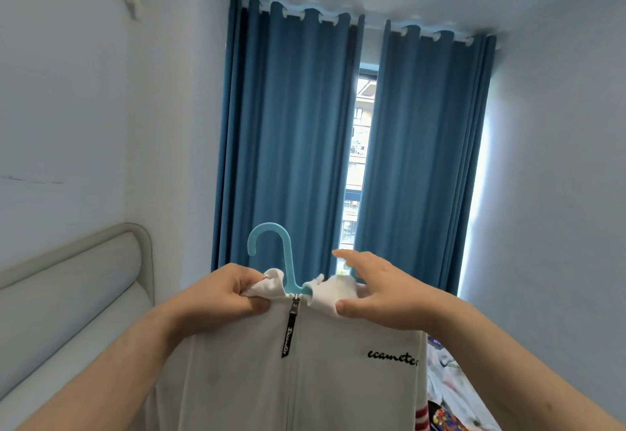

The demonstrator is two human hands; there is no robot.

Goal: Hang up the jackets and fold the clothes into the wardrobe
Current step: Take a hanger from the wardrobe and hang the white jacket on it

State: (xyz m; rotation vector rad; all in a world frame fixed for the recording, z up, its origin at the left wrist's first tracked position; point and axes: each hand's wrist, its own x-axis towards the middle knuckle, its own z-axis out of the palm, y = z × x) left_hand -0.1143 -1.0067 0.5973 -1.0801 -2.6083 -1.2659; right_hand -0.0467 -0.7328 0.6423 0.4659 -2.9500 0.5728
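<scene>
Left hand (223, 295): pinching the left collar of the white zip jacket (237, 379), which is held up before the blue curtains (288, 142). Blue hanger (289, 268): hook rising from the jacket's collar. Right hand (379, 291): fingers spread, thumb touching the jacket's right collar.

Bare skin all the way: the left hand (216, 295) and the right hand (382, 295) are uncovered, and so are both forearms (111, 363) as far back as they show.
</scene>
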